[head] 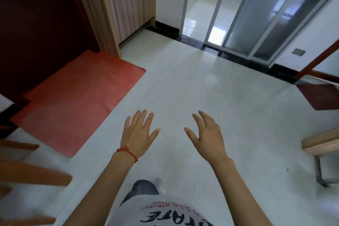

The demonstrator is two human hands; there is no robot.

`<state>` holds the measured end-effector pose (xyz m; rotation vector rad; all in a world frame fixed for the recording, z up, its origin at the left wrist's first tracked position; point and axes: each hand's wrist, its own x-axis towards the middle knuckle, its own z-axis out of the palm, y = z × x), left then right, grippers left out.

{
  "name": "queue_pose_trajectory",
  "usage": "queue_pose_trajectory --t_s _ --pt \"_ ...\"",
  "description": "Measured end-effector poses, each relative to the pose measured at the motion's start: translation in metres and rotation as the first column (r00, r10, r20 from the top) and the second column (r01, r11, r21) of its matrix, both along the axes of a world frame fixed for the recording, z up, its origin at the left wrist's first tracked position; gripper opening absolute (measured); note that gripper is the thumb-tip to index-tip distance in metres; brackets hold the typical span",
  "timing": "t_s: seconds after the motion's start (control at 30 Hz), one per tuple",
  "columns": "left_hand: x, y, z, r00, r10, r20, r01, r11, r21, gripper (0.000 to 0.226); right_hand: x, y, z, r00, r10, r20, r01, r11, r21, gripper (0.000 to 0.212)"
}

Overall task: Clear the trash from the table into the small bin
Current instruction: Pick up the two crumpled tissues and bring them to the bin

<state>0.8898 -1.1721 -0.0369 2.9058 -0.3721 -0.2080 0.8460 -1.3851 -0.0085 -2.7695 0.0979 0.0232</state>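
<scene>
My left hand is held out over the white tiled floor, palm down, fingers spread and straight, holding nothing; a red string bracelet circles its wrist. My right hand hovers beside it, fingers relaxed and slightly spread, also holding nothing. No trash, table top or bin shows in this view.
A red mat lies on the floor at the left before a dark red door. Wooden chair parts stick in at the lower left. A wooden bench corner is at the right. Sliding glass doors stand ahead.
</scene>
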Motion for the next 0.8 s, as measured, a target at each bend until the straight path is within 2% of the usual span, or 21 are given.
queue_pose_trajectory --t_s 0.17,0.4,0.63,0.8 --pt "0.041 0.018 0.002 0.996 0.088 0.019 -0.088 0.996 0.003 0.083 0.06 0.019 0.002 0.995 0.103 -0.007 -0.103 0.995 -0.004 0.058" --pt "0.069 0.054 0.0 0.948 0.319 -0.01 -0.319 0.948 -0.006 0.08 0.137 0.06 0.003 0.948 0.318 -0.035 -0.319 0.948 -0.027 0.065" --pt "0.091 0.092 0.004 0.826 0.563 -0.025 -0.563 0.826 0.004 0.075 0.218 0.115 0.0 0.809 0.587 -0.032 -0.588 0.808 -0.029 0.074" --pt "0.114 0.108 0.006 0.723 0.691 -0.021 -0.69 0.723 0.038 0.073 0.275 0.147 0.002 0.694 0.718 -0.05 -0.72 0.694 -0.024 0.06"
